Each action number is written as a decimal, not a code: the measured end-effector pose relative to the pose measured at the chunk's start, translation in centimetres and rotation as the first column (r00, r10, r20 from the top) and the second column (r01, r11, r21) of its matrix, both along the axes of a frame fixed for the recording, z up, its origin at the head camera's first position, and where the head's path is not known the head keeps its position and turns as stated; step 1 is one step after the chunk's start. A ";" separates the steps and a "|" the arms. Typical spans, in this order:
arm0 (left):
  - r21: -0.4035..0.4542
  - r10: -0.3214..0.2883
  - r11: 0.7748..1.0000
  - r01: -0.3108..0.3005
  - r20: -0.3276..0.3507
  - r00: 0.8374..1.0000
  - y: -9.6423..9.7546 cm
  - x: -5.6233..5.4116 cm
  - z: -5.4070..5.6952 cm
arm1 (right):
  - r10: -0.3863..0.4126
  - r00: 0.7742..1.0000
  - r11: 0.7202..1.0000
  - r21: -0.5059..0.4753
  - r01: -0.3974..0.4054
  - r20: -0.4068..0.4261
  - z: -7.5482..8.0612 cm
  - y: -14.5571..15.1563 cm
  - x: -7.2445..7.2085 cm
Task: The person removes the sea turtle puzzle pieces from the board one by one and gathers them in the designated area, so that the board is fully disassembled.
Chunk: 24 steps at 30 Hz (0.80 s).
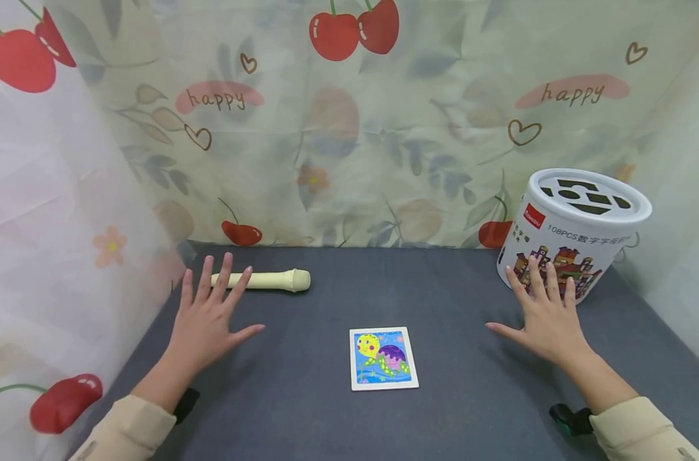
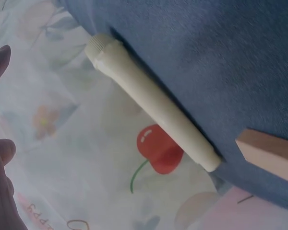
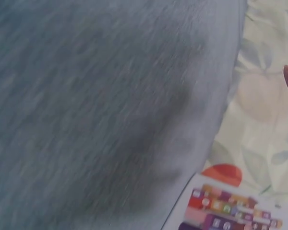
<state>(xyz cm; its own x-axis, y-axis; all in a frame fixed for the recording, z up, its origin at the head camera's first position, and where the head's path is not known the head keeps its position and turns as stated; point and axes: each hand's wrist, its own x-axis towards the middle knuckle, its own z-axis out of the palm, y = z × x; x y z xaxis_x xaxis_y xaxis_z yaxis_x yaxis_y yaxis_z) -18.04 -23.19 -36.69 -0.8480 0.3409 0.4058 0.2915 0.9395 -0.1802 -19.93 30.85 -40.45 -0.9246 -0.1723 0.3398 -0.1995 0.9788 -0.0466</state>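
When seen from the head, can find left hand (image 1: 207,320) and right hand (image 1: 548,320) both spread wide, fingers splayed and gripping nothing, above the dark grey table (image 1: 303,410). Between the two, a little nearer than both, note the turtle card (image 1: 384,358), lying flat and picture side up, well apart from either hand. Just beyond the left hand, see the pale yellow toy microphone (image 1: 274,280) lying crosswise at far left, head to the right and handle end hidden behind the fingers. Beyond the right hand, at far right, see the white bucket (image 1: 580,224) standing, lower printed picture partly covered by the fingertips. Cannot tell from the head view about any contact there. In the left wrist view, get the toy microphone whole, apart from the fingertips at the left edge, and near its handle end a wooden block (image 2: 271,155), cut off at the right edge; cannot make out the latter in the head view. In the right wrist view, get only a blurred table, one fingertip at the right edge and part of the bucket, cut off below. Can read "108PCS" on the bucket, but not the smallest lettering.
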 end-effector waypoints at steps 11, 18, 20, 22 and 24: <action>-0.037 -0.067 0.997 0.072 0.118 0.991 2.5 -0.4 -0.6 | 0.046 0.997 0.998 -0.053 -0.043 0.057 0.0 -3.3 -1.6; 0.019 -0.189 0.982 0.189 0.210 0.959 4.6 -0.4 -1.0 | 0.080 0.982 0.990 -0.132 -0.057 0.172 0.0 -6.2 -2.5; 0.047 -0.221 0.975 0.216 0.240 0.945 5.2 -0.5 -1.3 | 0.091 0.979 0.985 -0.161 -0.061 0.184 0.1 -7.2 -2.7; 0.077 -0.250 0.968 0.238 0.276 0.928 5.9 -0.5 -1.5 | 0.105 0.977 0.979 -0.194 -0.068 0.188 0.2 -8.2 -2.9; 0.109 -0.274 0.961 0.253 0.315 0.908 6.5 -0.4 -1.6 | 0.119 0.974 0.973 -0.217 -0.076 0.191 0.3 -9.2 -3.0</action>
